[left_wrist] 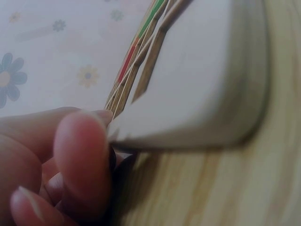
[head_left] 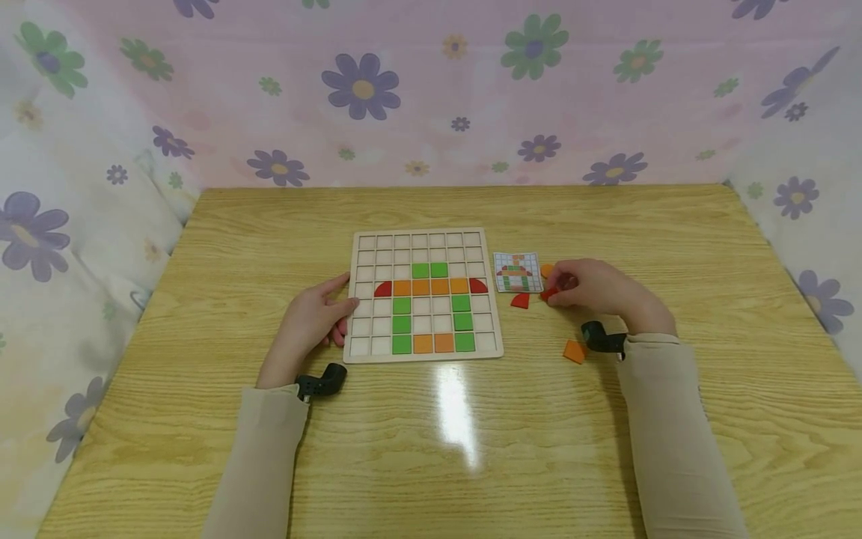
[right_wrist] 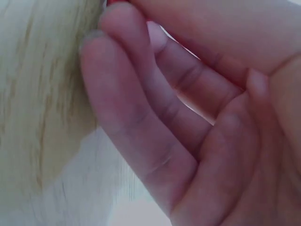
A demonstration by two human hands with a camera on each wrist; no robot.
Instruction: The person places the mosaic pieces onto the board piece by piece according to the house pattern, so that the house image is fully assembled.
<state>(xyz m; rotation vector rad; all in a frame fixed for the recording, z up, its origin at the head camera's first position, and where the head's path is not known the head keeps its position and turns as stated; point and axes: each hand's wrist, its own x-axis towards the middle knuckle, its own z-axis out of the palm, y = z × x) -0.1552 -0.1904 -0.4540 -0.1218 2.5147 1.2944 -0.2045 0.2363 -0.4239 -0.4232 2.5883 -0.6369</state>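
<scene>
A wooden grid board (head_left: 422,306) lies on the table, bearing green squares (head_left: 401,324), orange squares (head_left: 439,287) and a red quarter-circle (head_left: 383,289) at each end of the orange row. My left hand (head_left: 303,322) grips the board's left edge, its thumb at the rim; in the left wrist view the fingers meet the board's side (left_wrist: 188,134). Right of the board, my right hand (head_left: 599,288) pinches a red piece (head_left: 547,296) low over the table, mostly covered by the fingertips. The right wrist view shows bent fingers (right_wrist: 127,94) with a sliver of red at the top.
A small pattern card (head_left: 517,272) lies against the board's right side. Below it is a loose red quarter-circle (head_left: 520,301). An orange piece (head_left: 546,270) shows behind the right fingers, and an orange square (head_left: 575,351) lies nearer me. Flowered cloth (head_left: 431,142) hangs behind the table.
</scene>
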